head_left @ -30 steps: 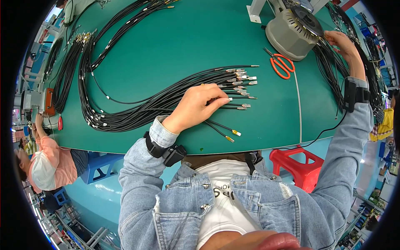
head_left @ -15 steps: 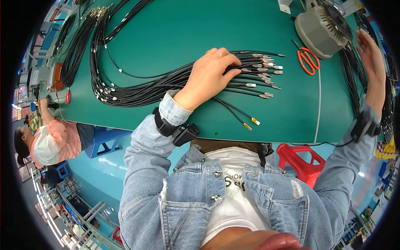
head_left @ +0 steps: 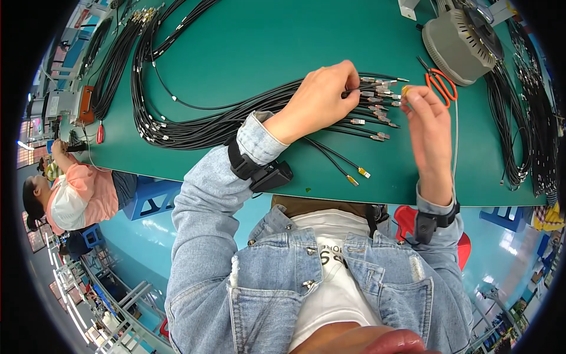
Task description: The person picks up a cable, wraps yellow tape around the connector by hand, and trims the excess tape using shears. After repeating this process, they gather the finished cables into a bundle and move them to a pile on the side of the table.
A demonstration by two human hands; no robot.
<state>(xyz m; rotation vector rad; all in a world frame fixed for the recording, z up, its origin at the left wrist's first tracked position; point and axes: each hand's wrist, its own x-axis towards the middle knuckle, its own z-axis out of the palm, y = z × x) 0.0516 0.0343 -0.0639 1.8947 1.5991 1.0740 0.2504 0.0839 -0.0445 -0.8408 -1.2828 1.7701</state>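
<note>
The left hand (head_left: 321, 97) pinned the cables (head_left: 236, 121) on the desk (head_left: 247, 41) while the right hand (head_left: 425, 115) pinched one gold connector (head_left: 405, 91); fitting it probably needed steady, straight alignment.

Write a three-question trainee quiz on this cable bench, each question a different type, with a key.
1. True or false: the left hand rests on the bundle of black cables near its metal-tipped ends.
2. Multiple choice: what lies on the green table just beyond the right hand?
A. a hammer
B. orange-handled scissors
C. a tape roll
3. Fill in: the grey round machine stands at the table's far ____ corner, as the person sees it.

Key: 1 true; 2 B; 3 right.
</note>
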